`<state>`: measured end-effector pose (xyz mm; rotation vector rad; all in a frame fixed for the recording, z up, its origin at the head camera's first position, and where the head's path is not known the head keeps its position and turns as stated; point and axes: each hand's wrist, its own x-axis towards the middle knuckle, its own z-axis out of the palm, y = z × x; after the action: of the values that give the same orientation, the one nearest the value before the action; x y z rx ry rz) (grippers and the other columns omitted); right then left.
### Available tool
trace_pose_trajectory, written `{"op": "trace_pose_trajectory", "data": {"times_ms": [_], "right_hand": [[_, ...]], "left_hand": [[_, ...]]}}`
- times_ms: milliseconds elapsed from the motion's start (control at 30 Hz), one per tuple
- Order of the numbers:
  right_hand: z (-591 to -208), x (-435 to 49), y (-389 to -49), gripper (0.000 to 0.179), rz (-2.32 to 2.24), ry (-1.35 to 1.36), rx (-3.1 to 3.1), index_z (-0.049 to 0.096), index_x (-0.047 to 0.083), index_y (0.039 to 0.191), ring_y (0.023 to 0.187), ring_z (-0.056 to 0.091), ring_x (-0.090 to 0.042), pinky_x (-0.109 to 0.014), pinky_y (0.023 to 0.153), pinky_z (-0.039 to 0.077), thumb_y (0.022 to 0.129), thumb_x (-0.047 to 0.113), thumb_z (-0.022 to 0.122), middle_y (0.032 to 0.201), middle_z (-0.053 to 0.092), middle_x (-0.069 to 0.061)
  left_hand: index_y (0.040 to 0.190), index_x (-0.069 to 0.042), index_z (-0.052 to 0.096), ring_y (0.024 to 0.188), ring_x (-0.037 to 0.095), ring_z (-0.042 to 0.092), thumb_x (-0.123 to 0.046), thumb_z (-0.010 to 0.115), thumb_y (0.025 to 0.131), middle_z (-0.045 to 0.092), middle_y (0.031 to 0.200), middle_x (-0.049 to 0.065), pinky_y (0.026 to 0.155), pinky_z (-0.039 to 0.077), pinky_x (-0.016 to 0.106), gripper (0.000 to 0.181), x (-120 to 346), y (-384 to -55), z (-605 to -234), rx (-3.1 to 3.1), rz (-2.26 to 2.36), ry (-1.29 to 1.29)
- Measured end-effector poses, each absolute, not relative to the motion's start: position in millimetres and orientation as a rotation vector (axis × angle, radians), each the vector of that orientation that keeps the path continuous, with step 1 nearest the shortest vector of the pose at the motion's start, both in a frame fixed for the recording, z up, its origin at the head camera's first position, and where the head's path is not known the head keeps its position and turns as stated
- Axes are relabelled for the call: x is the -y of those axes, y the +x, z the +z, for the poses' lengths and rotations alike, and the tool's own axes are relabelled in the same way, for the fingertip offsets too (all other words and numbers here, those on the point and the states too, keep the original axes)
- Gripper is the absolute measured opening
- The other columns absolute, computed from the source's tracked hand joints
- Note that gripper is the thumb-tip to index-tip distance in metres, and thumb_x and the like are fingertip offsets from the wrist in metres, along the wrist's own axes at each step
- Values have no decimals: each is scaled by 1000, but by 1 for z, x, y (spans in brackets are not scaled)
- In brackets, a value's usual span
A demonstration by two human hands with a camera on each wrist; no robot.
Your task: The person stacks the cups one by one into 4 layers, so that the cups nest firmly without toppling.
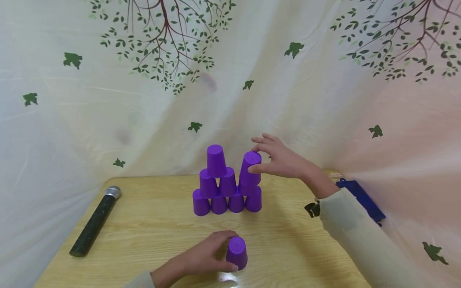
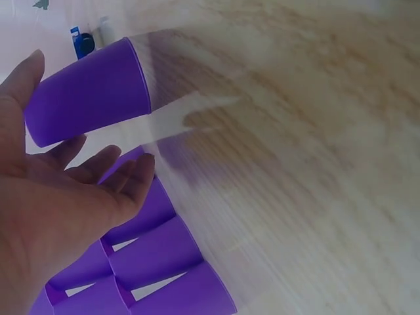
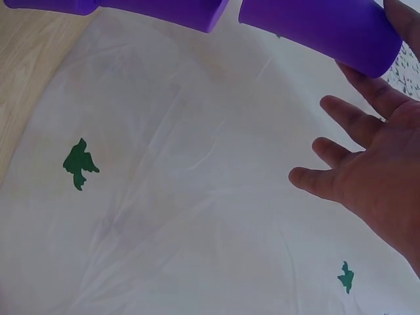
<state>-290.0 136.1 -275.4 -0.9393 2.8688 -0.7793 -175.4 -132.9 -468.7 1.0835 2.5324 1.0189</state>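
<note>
A stepped stack of upside-down purple cups point(image 1: 218, 205) stands on the table, several in the bottom row, three above, and a single top cup point(image 1: 216, 162) at the left. My right hand point(image 1: 284, 160) pinches another purple cup point(image 1: 251, 160) between thumb and fingers, over the right end of the middle row. A gap shows between this cup point(image 3: 321, 33) and the cup below point(image 3: 174, 10) in the right wrist view. Nearer me, my left hand point(image 1: 201, 254) holds an upside-down purple cup point(image 1: 237, 252) by its sides, thumb and index finger near its base.
A black microphone point(image 1: 95, 222) with a silver head lies at the table's left side. Behind my right forearm, a blue flat object point(image 1: 363, 200) rests at the right edge. A pale cloth point(image 1: 144, 132) with leaf prints hangs behind the wooden table point(image 1: 151, 224).
</note>
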Motion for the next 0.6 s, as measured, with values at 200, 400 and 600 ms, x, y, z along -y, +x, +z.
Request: {"op": "trace_pose_trajectory", "data": {"times_ms": [200,400,600], "right_hand": [[-270,-125,-301,50,-767,-921,-2890,64,9,124,156,7,-40,-65,123,13,87,41,74,163,32,-14],[-269,-114,-312,49,-742,-888,-2900,64,11,123,155,7,-41,-65,123,14,86,42,73,162,33,-15],[-271,-106,-319,51,-747,-860,-2881,64,10,124,155,5,-41,-64,123,14,86,43,72,163,31,-16]], "left_hand": [[131,-22,54,116,6,58,-49,73,88,63,120,-13,108,46,36,54,130,-178,-473,-2507,1076,1139],[126,-23,56,113,3,57,-48,74,87,63,115,-15,107,46,35,50,126,-180,-473,-2516,1074,1117],[130,-22,55,117,6,56,-50,75,86,62,120,-13,107,46,37,56,127,-180,-475,-2548,1054,1031]]}}
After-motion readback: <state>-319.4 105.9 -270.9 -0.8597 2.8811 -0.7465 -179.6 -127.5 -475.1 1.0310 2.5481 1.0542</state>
